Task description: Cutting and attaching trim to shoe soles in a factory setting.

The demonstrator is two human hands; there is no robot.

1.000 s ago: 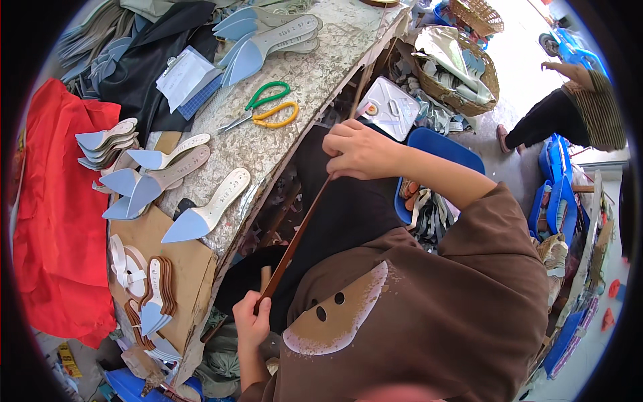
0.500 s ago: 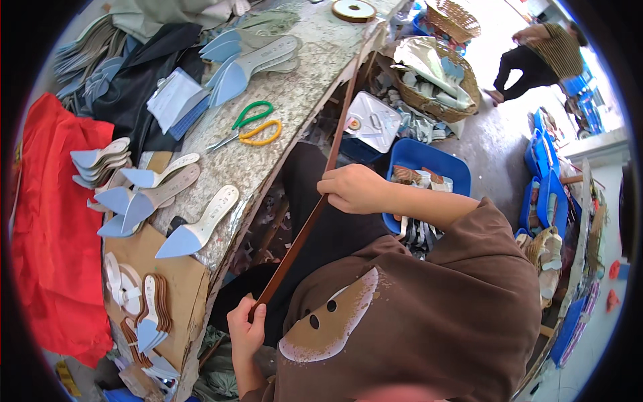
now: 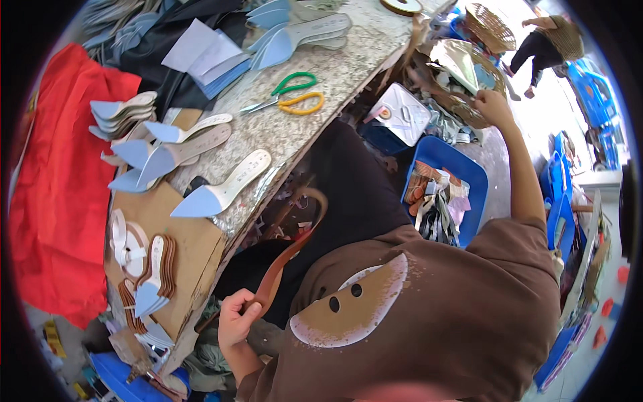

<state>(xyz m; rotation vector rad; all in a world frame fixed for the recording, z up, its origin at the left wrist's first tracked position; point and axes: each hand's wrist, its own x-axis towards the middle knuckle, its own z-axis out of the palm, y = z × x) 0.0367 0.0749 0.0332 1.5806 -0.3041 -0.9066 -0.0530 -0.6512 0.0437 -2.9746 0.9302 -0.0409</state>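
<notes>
A brown leather-like strap (image 3: 273, 278) is gripped by my left hand (image 3: 240, 318), thumb on top. Its upper part curls over beside my dark trouser leg, and a short tail sticks out past the hand. Far out to the right, my right hand (image 3: 492, 107) is raised beside the wicker basket, fingers closed. A blurred brown strip (image 3: 432, 82) shows near those fingers; whether they hold it is unclear. On the worktable (image 3: 231, 151) lie scissors (image 3: 295, 100) with one green and one yellow handle. A light-blue-tipped shoe insole (image 3: 224, 184) rests closer to me.
More insoles (image 3: 161, 151) lie in stacks on the table and on brown cardboard (image 3: 194, 251). Red cloth (image 3: 60, 194) covers the left side. A blue bin (image 3: 477, 208) of scraps and a white-lidded container (image 3: 402, 114) stand right of my legs. Another person (image 3: 552, 40) is farther off.
My right hand has left the middle of the strap and swung up and right. The strap, taut before, now curls loosely from my left hand. The view has shifted slightly.
</notes>
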